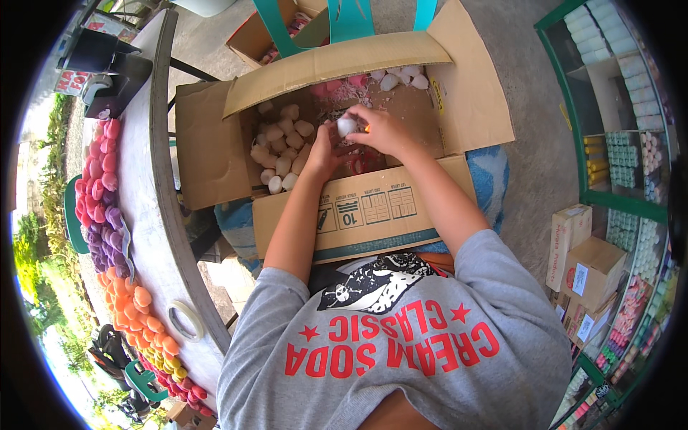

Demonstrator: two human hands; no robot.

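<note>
Over an open cardboard box [408,50], both my hands meet at a small white rounded piece [346,127]. My left hand [326,152] is closed against its left and lower side. From the right, the bent fingers and thumb of my right hand [378,132] grip the same piece; a bit of orange shows by that palm, too small to name. Pale rounded pieces [287,140] are heaped in the box's left part. White rounded pieces [401,76] and pink pieces [331,87] lie along its far side, with pinkish shavings [356,97] between. Something red [365,162] sits below my hands, partly hidden.
A long table [154,215] on the left carries rows of coloured rounded pieces [132,308] and a roll of tape [185,320]. Beyond the box stand a teal chair [351,18] and another carton [247,39]. Green-framed shelves [595,193] and stacked boxes [591,272] line the right.
</note>
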